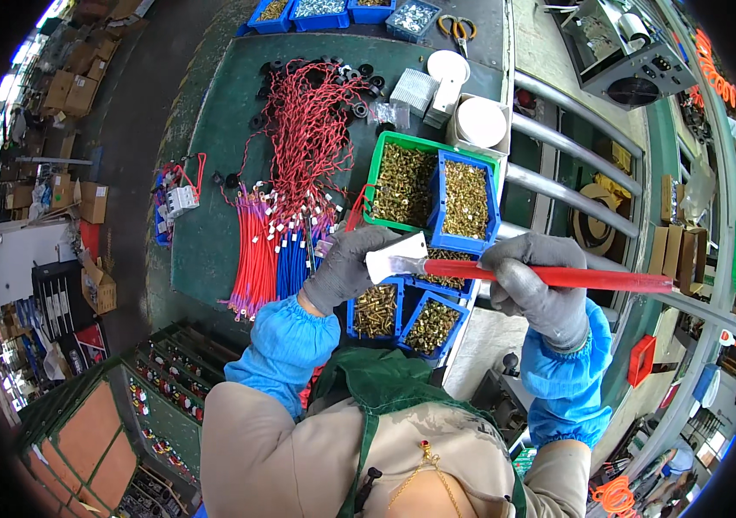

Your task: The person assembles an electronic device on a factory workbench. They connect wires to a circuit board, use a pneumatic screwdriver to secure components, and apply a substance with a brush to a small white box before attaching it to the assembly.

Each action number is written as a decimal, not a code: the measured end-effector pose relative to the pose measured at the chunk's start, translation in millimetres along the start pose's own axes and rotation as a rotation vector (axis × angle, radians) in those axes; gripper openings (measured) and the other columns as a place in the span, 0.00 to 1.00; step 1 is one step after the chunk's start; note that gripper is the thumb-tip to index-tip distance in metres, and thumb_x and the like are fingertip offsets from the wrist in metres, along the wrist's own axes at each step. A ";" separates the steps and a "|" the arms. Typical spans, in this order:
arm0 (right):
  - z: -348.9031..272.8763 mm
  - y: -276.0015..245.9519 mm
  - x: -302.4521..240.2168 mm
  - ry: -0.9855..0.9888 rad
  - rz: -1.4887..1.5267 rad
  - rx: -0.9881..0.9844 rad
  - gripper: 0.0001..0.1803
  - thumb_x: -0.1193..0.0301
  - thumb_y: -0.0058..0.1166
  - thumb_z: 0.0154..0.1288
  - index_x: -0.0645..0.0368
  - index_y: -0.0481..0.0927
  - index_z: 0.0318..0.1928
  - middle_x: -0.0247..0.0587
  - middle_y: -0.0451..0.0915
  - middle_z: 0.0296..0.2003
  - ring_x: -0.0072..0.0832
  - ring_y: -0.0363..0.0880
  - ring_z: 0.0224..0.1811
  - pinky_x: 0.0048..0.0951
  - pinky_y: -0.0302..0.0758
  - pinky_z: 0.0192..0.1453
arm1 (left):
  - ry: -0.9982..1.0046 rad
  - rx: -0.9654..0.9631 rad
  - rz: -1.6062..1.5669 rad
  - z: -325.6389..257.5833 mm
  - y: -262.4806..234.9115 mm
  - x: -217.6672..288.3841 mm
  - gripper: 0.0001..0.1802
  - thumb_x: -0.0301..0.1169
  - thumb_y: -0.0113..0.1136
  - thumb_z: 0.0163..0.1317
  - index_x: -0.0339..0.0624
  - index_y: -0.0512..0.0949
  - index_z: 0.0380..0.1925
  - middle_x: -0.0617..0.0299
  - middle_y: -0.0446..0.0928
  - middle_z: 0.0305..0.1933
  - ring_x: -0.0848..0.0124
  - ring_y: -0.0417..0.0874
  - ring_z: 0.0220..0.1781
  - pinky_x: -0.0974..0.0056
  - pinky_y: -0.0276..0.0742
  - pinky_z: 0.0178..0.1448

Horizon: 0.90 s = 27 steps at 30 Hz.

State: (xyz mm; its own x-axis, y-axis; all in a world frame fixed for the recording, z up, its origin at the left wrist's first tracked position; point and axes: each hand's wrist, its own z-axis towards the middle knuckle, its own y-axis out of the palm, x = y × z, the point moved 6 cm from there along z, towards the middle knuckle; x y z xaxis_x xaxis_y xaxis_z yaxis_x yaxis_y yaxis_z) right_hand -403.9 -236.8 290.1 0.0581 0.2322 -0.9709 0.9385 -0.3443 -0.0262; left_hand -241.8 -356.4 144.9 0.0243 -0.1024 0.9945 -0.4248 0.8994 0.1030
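Observation:
My left hand point(339, 269), in a grey glove, grips a small flat silvery-white piece point(379, 266) between thumb and fingers, above the blue bins. My right hand point(540, 281), gloved too, is closed round the long red handle point(618, 280) of a brush-like tool. The pale, flat tip point(406, 265) of that tool lies against the face of the white piece. Whether the tip is bristle or blade is unclear. Under the hands are a blue bin of brass-coloured screws point(375, 311), another blue bin of small fasteners point(431, 326) and a partly hidden one.
A green bin point(374, 192) and a blue bin point(494, 211) of fasteners stand beyond my hands. Red twisted wires point(312, 129) and red and blue cable bundles point(264, 250) lie on the green table point(213, 112). Finned metal blocks point(414, 91), a round white tub point(480, 123) and metal rollers point(571, 203) are farther right.

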 end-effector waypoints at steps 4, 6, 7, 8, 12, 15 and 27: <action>0.0 -7.6 2.6 -0.008 -0.123 0.058 0.11 0.70 0.55 0.64 0.68 0.81 0.34 0.35 0.77 0.20 0.17 0.74 0.21 0.20 0.71 0.24 | -0.231 0.075 -0.090 -8.0 -9.4 -28.5 0.18 0.25 0.60 0.58 0.35 0.75 0.49 0.54 0.79 0.47 0.68 0.82 0.48 0.65 0.79 0.51; 0.1 -16.0 8.7 0.004 -0.222 0.101 0.10 0.71 0.54 0.63 0.67 0.81 0.34 0.35 0.77 0.20 0.17 0.75 0.21 0.20 0.71 0.24 | -0.307 0.069 -0.214 -10.3 -8.1 -37.1 0.17 0.29 0.55 0.64 0.32 0.74 0.51 0.52 0.79 0.48 0.68 0.82 0.48 0.65 0.80 0.51; 0.0 -18.9 8.8 -0.014 -0.267 0.114 0.09 0.71 0.54 0.63 0.67 0.81 0.34 0.36 0.78 0.20 0.17 0.74 0.21 0.20 0.70 0.24 | -0.280 0.051 -0.230 -7.8 -4.6 -28.1 0.17 0.30 0.54 0.65 0.31 0.74 0.51 0.52 0.79 0.48 0.68 0.82 0.48 0.66 0.80 0.50; -0.2 -21.8 8.7 -0.033 -0.312 0.127 0.09 0.72 0.54 0.63 0.66 0.81 0.34 0.36 0.78 0.20 0.17 0.74 0.21 0.20 0.70 0.24 | -0.247 0.039 -0.219 -6.7 -2.6 -24.1 0.17 0.31 0.53 0.66 0.31 0.74 0.51 0.52 0.79 0.48 0.68 0.82 0.47 0.66 0.80 0.50; -9.2 -30.8 -4.7 0.013 -0.140 0.186 0.08 0.71 0.56 0.62 0.65 0.81 0.34 0.36 0.78 0.20 0.17 0.74 0.19 0.19 0.69 0.22 | -0.062 0.028 -0.082 -2.9 -0.1 -9.8 0.17 0.33 0.50 0.67 0.31 0.74 0.50 0.52 0.79 0.47 0.67 0.82 0.47 0.65 0.81 0.50; -15.0 -10.8 -6.0 -0.097 0.033 -0.003 0.11 0.69 0.55 0.63 0.68 0.81 0.35 0.35 0.78 0.20 0.18 0.75 0.18 0.19 0.70 0.21 | -0.061 0.014 -0.130 -3.4 1.7 -11.7 0.17 0.33 0.49 0.67 0.31 0.75 0.49 0.52 0.79 0.47 0.66 0.82 0.48 0.63 0.80 0.52; -12.7 -59.7 16.7 -0.132 -0.252 0.305 0.10 0.70 0.52 0.65 0.63 0.78 0.42 0.36 0.77 0.23 0.18 0.75 0.21 0.19 0.72 0.24 | -0.192 0.042 -0.306 -2.3 2.0 -2.9 0.19 0.15 0.64 0.51 0.40 0.78 0.45 0.63 0.79 0.42 0.75 0.81 0.45 0.70 0.78 0.46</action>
State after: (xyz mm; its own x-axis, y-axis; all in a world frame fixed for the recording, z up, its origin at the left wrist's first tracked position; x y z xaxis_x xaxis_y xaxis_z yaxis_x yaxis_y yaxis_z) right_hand -454.7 -200.9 278.4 -0.2231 0.2320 -0.9468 0.7730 -0.5496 -0.3169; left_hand -240.7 -353.3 142.4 -0.0130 -0.4458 0.8950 -0.4614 0.7968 0.3902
